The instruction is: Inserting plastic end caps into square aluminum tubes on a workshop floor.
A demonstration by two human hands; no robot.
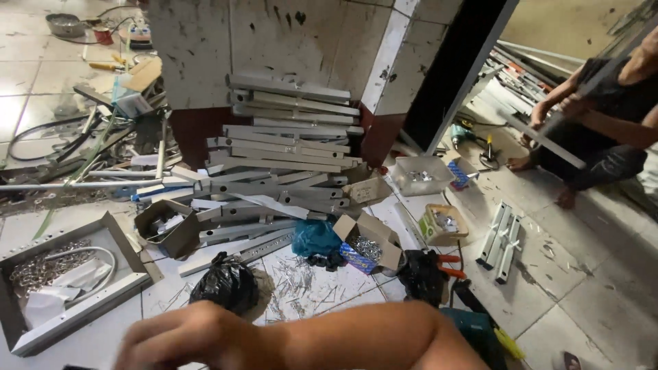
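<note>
— One hand point(195, 339) shows, blurred, low over the floor point(589, 294), nearest a black bag point(226, 282).
— Fingers?
— Loosely curled, holding nothing (which hand, I cannot tell).

Stack of grey metal bars point(288, 147): matt, brushed-looking, dull sheen on edges. Black plastic bag point(226, 284): glossy, crinkled. Blue bag point(315, 238): thin shiny plastic. Cardboard boxes point(369, 240): matt brown paperboard, torn flaps, bright metal screws inside. Clear plastic tub point(419, 175): translucent, scuffed. Floor tiles point(582, 301): glazed ceramic, dusty, stained. Pillar point(274, 41): white tile, chipped, spotted. Metal frame tray point(68, 329): grey, matt, holds shiny chain. Hand point(185, 339) at bottom blurred, bare skin.
</note>
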